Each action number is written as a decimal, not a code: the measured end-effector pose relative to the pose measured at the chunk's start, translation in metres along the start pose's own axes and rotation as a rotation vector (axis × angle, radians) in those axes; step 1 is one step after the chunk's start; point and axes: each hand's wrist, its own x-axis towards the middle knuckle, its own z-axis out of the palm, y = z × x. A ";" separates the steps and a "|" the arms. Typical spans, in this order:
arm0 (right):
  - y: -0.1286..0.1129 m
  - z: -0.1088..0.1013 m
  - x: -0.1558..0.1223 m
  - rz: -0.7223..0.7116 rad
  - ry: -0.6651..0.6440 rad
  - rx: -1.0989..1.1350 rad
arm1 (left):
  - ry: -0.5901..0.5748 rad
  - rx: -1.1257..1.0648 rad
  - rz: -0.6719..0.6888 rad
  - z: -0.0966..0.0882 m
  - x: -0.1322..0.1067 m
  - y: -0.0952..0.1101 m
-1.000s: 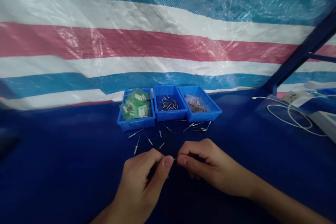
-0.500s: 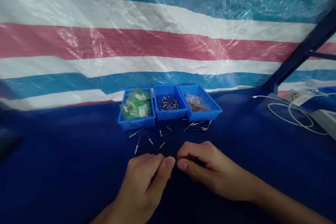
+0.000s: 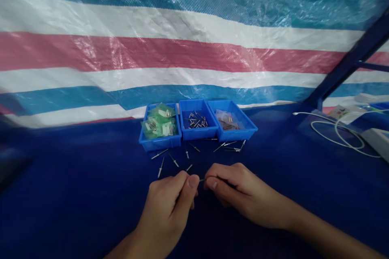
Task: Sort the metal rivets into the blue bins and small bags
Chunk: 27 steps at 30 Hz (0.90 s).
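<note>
My left hand and my right hand meet over the blue table, both pinched, thumb tips almost touching. A thin metal pin shows in the small gap between them; which hand grips it I cannot tell for certain. Just beyond my fingers several loose rivet-like pins lie scattered on the cloth. Behind them stand three small blue trays: the left tray with green packets, the middle tray with dark pins, the right tray with a clear bag.
A striped red, white and blue tarp hangs right behind the trays. At the right, a coiled white cable and a white box lie by a blue frame post.
Both hands stay pinched together and have drifted slightly away from me; the pin shows again between the thumbs after being hidden half a second ago.
</note>
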 end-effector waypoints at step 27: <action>-0.004 0.001 -0.002 0.006 0.025 -0.014 | -0.058 -0.044 -0.130 0.001 -0.001 0.000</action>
